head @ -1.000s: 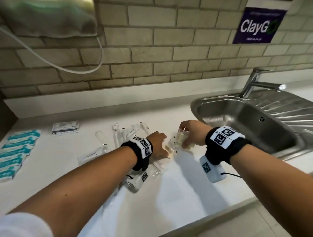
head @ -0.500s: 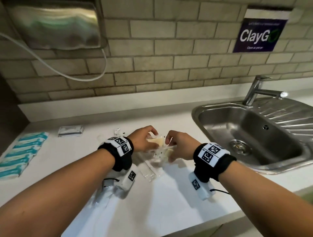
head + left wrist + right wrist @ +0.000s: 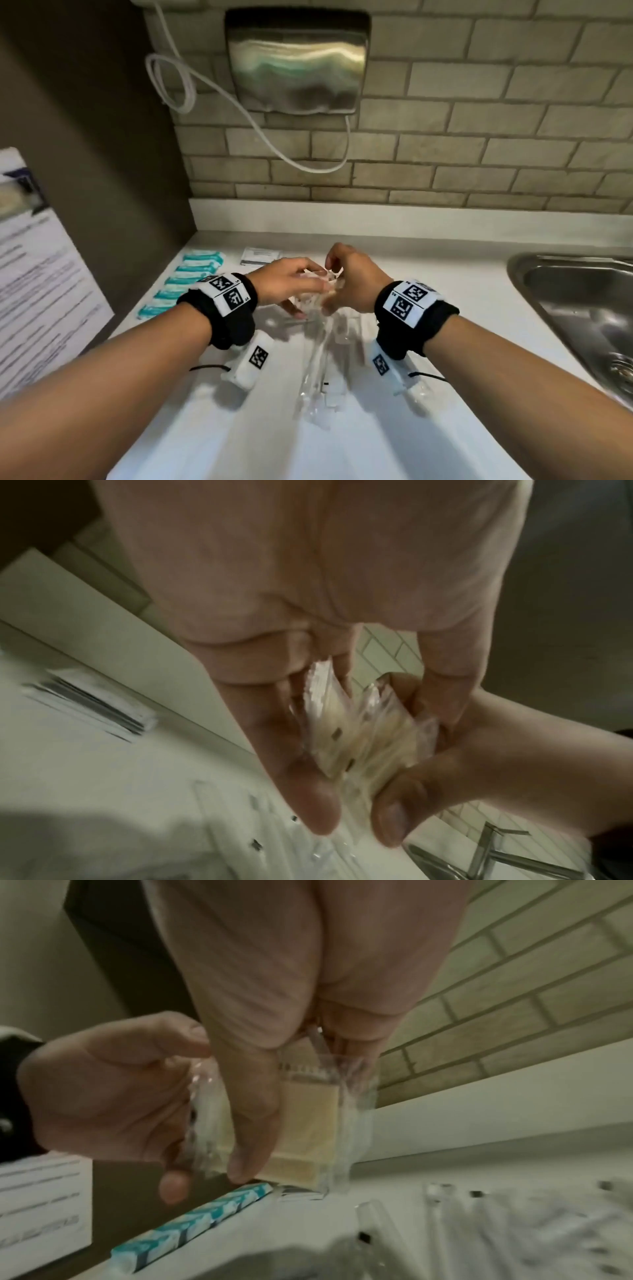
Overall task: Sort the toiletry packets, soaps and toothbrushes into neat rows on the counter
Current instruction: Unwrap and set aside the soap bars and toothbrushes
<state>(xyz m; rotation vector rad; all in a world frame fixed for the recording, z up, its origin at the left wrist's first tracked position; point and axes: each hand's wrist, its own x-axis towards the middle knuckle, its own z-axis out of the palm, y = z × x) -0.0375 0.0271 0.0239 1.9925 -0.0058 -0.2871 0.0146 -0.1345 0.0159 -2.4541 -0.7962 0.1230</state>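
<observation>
Several cream soap bars in clear wrappers [image 3: 320,291] are bunched together between my two hands above the counter. My left hand [image 3: 301,291] grips the bunch from the left and my right hand [image 3: 330,284] grips it from the right. The left wrist view shows the wrapped soaps [image 3: 363,734] fanned between my left fingers and right thumb. In the right wrist view one soap [image 3: 308,1123] sits flat behind my right thumb. Clear-wrapped toothbrushes [image 3: 318,363] lie on the counter under my wrists. Teal packets [image 3: 186,284] form a row at the left.
A stack of grey-white sachets [image 3: 258,256] lies near the back wall, just beyond my hands. The steel sink [image 3: 582,308] is at the right. A hand dryer [image 3: 298,65] with a white cable hangs on the brick wall. A printed notice [image 3: 37,274] is fixed at the left.
My hands gathered the soaps off the counter, brought them together and carried them left toward the back. The view has turned left, away from the sink.
</observation>
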